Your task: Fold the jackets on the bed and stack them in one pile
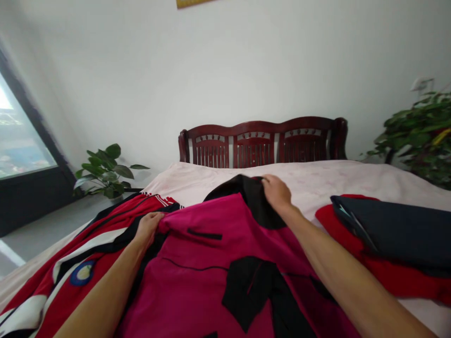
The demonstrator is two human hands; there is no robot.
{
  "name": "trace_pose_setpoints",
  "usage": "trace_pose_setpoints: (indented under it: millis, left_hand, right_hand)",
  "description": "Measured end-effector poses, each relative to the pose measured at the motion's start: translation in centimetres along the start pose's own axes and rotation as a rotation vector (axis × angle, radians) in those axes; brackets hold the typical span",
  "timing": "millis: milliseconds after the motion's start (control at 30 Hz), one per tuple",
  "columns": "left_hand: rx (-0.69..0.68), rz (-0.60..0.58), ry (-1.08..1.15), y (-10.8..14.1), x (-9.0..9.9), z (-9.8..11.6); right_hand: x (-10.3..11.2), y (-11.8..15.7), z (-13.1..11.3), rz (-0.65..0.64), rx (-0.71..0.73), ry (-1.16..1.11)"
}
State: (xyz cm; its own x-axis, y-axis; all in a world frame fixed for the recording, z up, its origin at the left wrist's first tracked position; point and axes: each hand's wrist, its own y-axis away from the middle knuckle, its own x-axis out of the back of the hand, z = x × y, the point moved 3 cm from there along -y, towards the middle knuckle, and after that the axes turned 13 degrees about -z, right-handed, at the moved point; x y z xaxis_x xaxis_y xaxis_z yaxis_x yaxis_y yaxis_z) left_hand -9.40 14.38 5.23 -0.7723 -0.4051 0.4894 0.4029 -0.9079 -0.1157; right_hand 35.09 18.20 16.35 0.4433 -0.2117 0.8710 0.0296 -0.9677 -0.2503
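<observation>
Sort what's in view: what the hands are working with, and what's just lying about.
In hand: left hand gripping the red-and-white cloth; right hand gripping the black edge of the magenta-and-black cloth.

Lying about: folded navy cloth on red cloth; pale bedsheet; dark wooden headboard; two leafy plants.

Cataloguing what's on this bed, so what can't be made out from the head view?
Head view:
- Round badge on the red garment: too small and soft to read.
- Magenta garment: lower part cut off by the bottom edge, partly covered by the forearms.
- Dark navy item: cut off by the right edge, kind unclear.
- Yellow wall item: cut off by the top edge.
- Window: outside view washed out.
</observation>
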Motion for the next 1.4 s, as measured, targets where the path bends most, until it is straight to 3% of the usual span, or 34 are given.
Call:
trace_pose_setpoints:
  millis: [100,167,233,333,400,467,533,633,767,867,967,1100,1400]
  left_hand:
    - [-0.057,0.024,0.082,-0.6,-1.3,1.2]
    - [-0.158,0.040,0.032,0.1,-2.5,1.5]
    - [-0.341,-0.011,-0.146,1.8,-4.3,1.5]
    - [-0.530,-0.219,-0.545,5.1,-7.6,0.1]
    - [-0.483,-0.321,-0.796,6.6,-9.2,-1.5]
    - [-0.400,-0.345,-0.975,7.4,-9.9,-2.8]
    - [-0.359,-0.335,-1.057,7.5,-10.0,-3.4]
    - [-0.345,-0.328,-1.104,7.4,-9.6,-3.2]
    - [-0.334,-0.332,-1.151,8.8,-8.5,-2.5]
    - [-0.347,-0.325,-1.186,10.7,-6.8,-2.8]
    - [-0.322,-0.267,-1.194,12.7,-4.4,-4.1]
    - [-0.127,-0.210,-1.121,14.7,-1.2,-6.5]
    - [0.045,-0.218,-1.070,19.3,1.9,-8.9]
  right_hand:
    - [1.7,-2.2,3.6,0.054,-0.185,-0.014]
    - [0.5,-0.9,5.3,0.036,-0.198,-0.014]
    - [-2.2,1.8,6.5,-0.003,-0.114,0.008]
    - [-7.4,6.6,8.0,-0.067,0.184,0.162]
    - [-10.5,8.8,9.9,-0.186,0.278,0.293]
    - [-12.5,9.6,12.6,-0.291,0.192,0.401]
    - [-13.0,9.3,14.9,-0.326,0.064,0.459]
    - [-12.5,8.5,16.1,-0.348,-0.011,0.491]
    - [-11.1,9.4,14.6,-0.394,-0.083,0.499]
    - [-10.3,12.4,13.5,-0.363,-0.042,0.479]
    - [-10.3,16.8,14.1,-0.348,0.081,0.394]
    - [-10.3,21.2,16.5,-0.301,0.193,0.361]
    - [-9.0,24.7,20.0,-0.165,0.095,0.293]
